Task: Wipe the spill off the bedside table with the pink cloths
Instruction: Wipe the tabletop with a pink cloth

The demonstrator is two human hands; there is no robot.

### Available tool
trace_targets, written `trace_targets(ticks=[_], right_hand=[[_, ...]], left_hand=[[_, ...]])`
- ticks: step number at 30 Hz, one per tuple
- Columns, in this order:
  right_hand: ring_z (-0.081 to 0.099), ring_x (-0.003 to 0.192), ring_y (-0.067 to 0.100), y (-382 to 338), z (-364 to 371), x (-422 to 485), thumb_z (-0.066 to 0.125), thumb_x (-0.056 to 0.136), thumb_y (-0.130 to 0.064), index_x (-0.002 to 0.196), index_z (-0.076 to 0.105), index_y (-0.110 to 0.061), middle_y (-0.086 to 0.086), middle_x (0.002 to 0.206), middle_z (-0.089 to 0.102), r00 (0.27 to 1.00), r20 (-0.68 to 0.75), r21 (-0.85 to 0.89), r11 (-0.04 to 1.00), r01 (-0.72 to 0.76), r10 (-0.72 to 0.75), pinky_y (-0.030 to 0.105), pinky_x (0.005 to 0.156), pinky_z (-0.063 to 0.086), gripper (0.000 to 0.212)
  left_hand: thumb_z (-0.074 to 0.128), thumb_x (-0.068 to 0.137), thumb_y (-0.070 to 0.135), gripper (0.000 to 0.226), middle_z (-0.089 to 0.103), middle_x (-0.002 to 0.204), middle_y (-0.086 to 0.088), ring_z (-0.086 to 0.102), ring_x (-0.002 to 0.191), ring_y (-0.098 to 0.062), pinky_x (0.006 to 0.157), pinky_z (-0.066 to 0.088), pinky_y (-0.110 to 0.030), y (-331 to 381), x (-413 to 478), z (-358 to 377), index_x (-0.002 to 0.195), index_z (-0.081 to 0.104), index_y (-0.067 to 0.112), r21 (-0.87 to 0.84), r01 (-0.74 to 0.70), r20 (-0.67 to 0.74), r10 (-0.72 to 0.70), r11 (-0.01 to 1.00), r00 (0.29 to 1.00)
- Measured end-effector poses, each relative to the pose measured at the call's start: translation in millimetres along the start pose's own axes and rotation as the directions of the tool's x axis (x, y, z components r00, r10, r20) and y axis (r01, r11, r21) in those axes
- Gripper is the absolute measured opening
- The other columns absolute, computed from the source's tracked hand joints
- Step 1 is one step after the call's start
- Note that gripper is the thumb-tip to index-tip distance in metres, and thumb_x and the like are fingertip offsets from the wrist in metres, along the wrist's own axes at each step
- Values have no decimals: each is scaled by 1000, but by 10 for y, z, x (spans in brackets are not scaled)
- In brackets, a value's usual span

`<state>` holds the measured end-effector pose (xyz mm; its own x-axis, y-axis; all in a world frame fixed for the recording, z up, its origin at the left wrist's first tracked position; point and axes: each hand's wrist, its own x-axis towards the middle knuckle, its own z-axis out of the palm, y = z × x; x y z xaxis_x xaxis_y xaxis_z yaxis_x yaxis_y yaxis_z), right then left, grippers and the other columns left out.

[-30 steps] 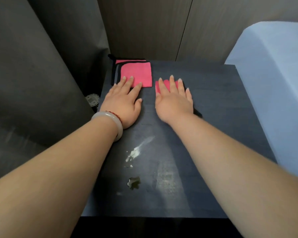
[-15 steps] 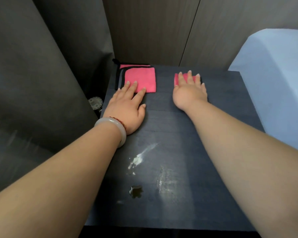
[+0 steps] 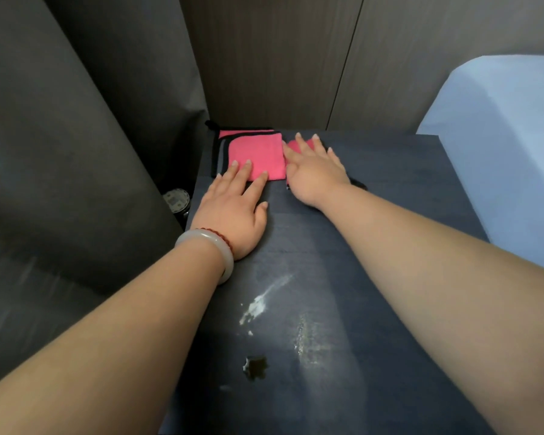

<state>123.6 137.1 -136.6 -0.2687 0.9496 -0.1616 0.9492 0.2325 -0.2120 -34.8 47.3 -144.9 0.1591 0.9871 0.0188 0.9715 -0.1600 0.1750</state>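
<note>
A folded pink cloth with black edging (image 3: 258,153) lies at the back left of the dark bedside table (image 3: 405,189). My left hand (image 3: 233,211) rests flat on the table, its fingertips on that cloth's near edge. My right hand (image 3: 314,171) presses flat on a second, smaller pink cloth (image 3: 296,145), mostly hidden under the palm, right beside the first one. Nearer to me lie a whitish streak of spill (image 3: 263,301), a small dark puddle (image 3: 255,367) and a wet smear (image 3: 308,340).
A dark grey upholstered surface (image 3: 60,152) rises on the left. A pale blue bed (image 3: 500,146) borders the table on the right. Wood panels (image 3: 280,58) stand behind. A small round object (image 3: 176,199) sits in the gap left of the table.
My right hand slid its pink cloth first away to the back right, then left until it lies against the folded cloth. My left hand stayed in place.
</note>
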Motion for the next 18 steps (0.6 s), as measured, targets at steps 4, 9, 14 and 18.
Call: trace_targets(ticks=[4, 9, 14, 18], right_hand=[[-4, 150, 26, 394, -121, 158, 28, 101, -34, 155, 7, -34, -2, 164, -3, 982, -32, -41, 981, -187, 186, 45, 120, 3, 58], [-4, 150, 25, 210, -46, 100, 30, 100, -32, 154, 10, -37, -5, 164, 0, 978, -59, -10, 980, -199, 198, 44, 119, 3, 58], [-3, 150, 21, 274, -68, 83, 26, 103, -31, 155, 11, -35, -4, 164, 1, 999, -33, -30, 999, 17, -18, 42, 120, 3, 55], [-6, 150, 26, 464, -182, 374, 30, 100, -37, 155, 6, -37, -4, 164, -4, 961, -8, -33, 960, -277, 277, 45, 120, 2, 59]], left_hand=[[28, 100, 40, 58, 5, 164, -3, -2, 150, -22, 120, 0, -37, 0, -2, 15, 155, 16, 26, -11, -7, -8, 7, 1000, 1000], [28, 100, 41, 58, 4, 164, -3, -2, 149, -21, 120, 0, -37, -6, 6, 10, 155, 14, 27, -3, 6, -3, -6, 1000, 1000], [28, 100, 41, 58, 5, 164, -3, -2, 149, -21, 120, 1, -37, 7, 6, 9, 155, 15, 27, 4, -2, -6, 2, 1000, 1000], [29, 100, 40, 57, 5, 164, -2, -1, 150, -21, 121, 1, -37, -3, 9, 23, 154, 16, 27, -3, 3, -14, -3, 1000, 1000]])
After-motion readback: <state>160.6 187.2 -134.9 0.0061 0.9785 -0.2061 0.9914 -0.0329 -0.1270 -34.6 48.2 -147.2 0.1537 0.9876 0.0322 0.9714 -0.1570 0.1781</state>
